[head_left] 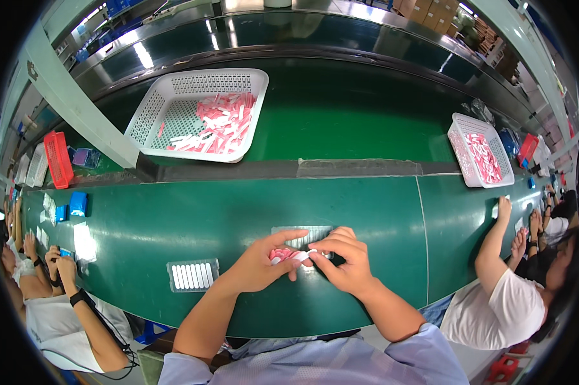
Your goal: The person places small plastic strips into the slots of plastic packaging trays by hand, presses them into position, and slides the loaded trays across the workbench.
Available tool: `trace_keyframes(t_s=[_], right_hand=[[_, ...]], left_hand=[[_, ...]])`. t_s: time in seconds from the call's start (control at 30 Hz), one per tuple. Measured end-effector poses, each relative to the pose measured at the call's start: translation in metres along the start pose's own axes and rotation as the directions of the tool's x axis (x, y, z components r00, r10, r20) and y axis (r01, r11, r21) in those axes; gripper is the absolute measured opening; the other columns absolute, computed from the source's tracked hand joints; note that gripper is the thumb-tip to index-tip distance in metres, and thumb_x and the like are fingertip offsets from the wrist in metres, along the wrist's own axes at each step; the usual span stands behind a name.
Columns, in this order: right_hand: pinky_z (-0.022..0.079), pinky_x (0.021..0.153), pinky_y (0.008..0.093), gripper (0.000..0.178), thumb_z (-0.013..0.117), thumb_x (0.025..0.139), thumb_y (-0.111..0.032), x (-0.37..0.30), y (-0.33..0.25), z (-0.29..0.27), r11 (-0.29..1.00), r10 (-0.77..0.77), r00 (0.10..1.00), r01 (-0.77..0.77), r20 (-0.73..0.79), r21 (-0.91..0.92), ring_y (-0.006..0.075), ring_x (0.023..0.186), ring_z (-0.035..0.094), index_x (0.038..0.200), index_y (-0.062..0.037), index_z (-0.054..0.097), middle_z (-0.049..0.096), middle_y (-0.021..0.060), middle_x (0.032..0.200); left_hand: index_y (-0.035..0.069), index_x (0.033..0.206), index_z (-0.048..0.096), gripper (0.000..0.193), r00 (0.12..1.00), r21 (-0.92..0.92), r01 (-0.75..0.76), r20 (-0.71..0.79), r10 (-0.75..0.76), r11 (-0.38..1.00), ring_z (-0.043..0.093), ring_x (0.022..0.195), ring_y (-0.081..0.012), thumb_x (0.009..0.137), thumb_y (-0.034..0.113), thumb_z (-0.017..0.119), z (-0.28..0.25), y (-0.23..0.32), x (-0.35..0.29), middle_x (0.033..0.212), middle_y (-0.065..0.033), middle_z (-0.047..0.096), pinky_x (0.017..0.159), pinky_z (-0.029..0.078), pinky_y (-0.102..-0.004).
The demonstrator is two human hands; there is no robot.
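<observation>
My left hand (259, 264) is closed around a small bunch of short pink-and-white sticks (283, 255). My right hand (346, 258) meets it from the other side, its thumb and forefinger pinched on the end of a white stick (312, 253). Just beyond my fingers lies a clear plastic tray (296, 232) with ridged slots, partly hidden by both hands. A second clear tray (172, 281), left of my left forearm, holds a row of several white sticks side by side.
Past a grey ledge stands a large white perforated basket (149, 115) with a heap of pink and white sticks. A smaller similar basket (458, 151) is at right. Blue packets (78, 204) lie at left. People work on both sides, one person's arm (492, 247) resting at right.
</observation>
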State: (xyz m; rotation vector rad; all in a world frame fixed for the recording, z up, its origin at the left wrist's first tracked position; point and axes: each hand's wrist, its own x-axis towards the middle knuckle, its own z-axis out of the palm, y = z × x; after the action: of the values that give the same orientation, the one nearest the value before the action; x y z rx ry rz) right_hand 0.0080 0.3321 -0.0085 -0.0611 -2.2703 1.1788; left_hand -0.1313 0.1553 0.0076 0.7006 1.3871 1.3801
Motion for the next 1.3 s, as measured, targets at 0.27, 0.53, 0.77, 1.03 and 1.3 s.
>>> trace_keyframes(t_s=[0.27,0.53,0.77,1.03,1.3], right_hand=[[0.044,0.078,0.0326,0.019,0.080,0.082,-0.008,-0.007,0.002,0.005,0.993,0.031,0.999,-0.033,0.024,0.117,0.0178,0.073,0.064,0.101,-0.0072,0.077,0.074,0.0013,0.081],[0.046,0.079,0.0331,0.017,0.079,0.082,-0.005,-0.007,-0.001,0.004,0.993,0.071,0.997,-0.072,0.021,0.088,0.0189,0.077,0.063,0.098,-0.0047,0.075,0.070,0.0059,0.085],[0.046,0.080,0.0352,0.012,0.073,0.086,-0.001,-0.006,0.002,0.002,0.991,-0.127,0.992,0.128,-0.025,0.035,0.0217,0.076,0.062,0.097,-0.0052,0.071,0.069,0.0058,0.088],[0.046,0.082,0.0367,0.024,0.068,0.086,0.002,-0.002,0.000,-0.002,0.978,-0.193,0.980,0.190,-0.037,-0.081,0.0248,0.085,0.063,0.109,-0.0036,0.072,0.069,0.0085,0.094],[0.042,0.093,0.0354,0.054,0.061,0.089,0.001,-0.010,0.000,0.005,0.997,-0.020,0.990,0.008,0.141,0.083,0.0228,0.091,0.060,0.143,-0.0053,0.058,0.064,0.0083,0.105]], left_hand=[[0.005,0.146,0.051,0.053,0.995,0.238,-0.096,0.029,0.092,0.967,0.072,0.080,-0.0120,0.096,0.003,0.067,0.002,-0.012,-0.002,0.102,-0.0070,0.078,0.077,0.057,-0.0271],[0.005,0.142,0.056,0.047,0.987,0.282,-0.145,-0.029,0.160,0.948,0.072,0.078,-0.0123,0.096,0.005,0.067,0.009,-0.005,-0.001,0.100,-0.0082,0.078,0.074,0.057,-0.0271],[0.000,0.129,0.064,0.031,0.999,-0.034,-0.038,0.009,0.038,0.999,0.065,0.069,-0.0103,0.098,0.005,0.063,0.004,0.001,0.002,0.098,-0.0101,0.075,0.055,0.044,-0.0220],[0.001,0.109,0.070,0.016,0.998,-0.057,-0.036,-0.060,0.033,0.998,0.048,0.058,-0.0040,0.100,0.013,0.065,0.000,-0.007,0.006,0.078,-0.0006,0.068,0.050,0.037,-0.0206],[0.001,0.114,0.071,0.021,0.981,-0.014,-0.127,-0.147,0.124,0.992,0.051,0.062,-0.0045,0.100,0.016,0.066,0.008,-0.019,0.009,0.083,-0.0012,0.071,0.057,0.044,-0.0214]])
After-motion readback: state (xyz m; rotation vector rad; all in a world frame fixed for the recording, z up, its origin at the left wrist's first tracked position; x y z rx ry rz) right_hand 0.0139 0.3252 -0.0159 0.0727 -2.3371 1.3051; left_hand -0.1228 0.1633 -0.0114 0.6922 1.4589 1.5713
